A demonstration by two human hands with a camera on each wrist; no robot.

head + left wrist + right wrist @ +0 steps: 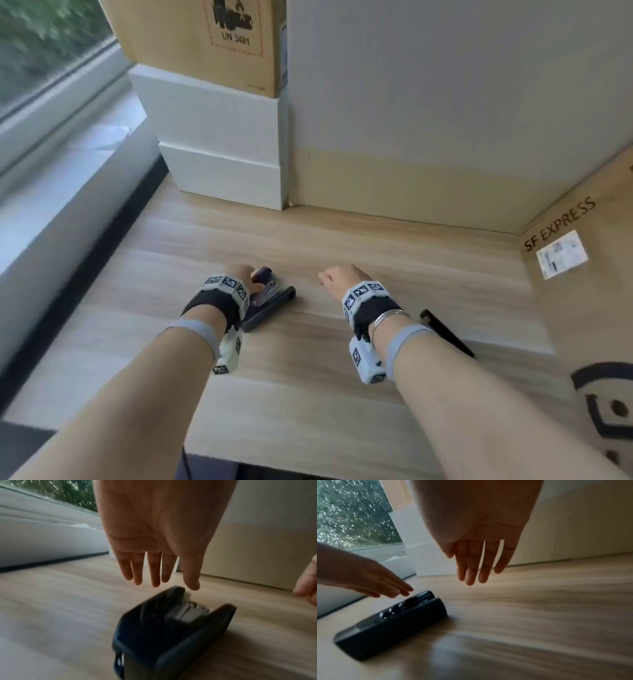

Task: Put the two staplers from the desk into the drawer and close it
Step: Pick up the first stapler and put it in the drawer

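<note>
A dark stapler [272, 299] lies on its side on the wooden desk [376, 246], its metal inside showing. My left hand [239, 274] hovers just over its far end with straight fingers and holds nothing; in the left wrist view the left hand [154, 568] hangs above the stapler [171, 628] without touching it. My right hand [339, 277] floats open over bare desk to the stapler's right. In the right wrist view the right hand [476, 563] is empty, with the stapler [390, 626] to its lower left. A thin black object [445, 334] lies behind my right wrist, mostly hidden. No drawer is in view.
White boxes [219, 137] with a brown carton [205, 41] on top stand at the back left. A large cardboard box [411, 120] walls the back, and an SF EXPRESS box [582, 274] closes the right. A window [44, 51] runs along the left.
</note>
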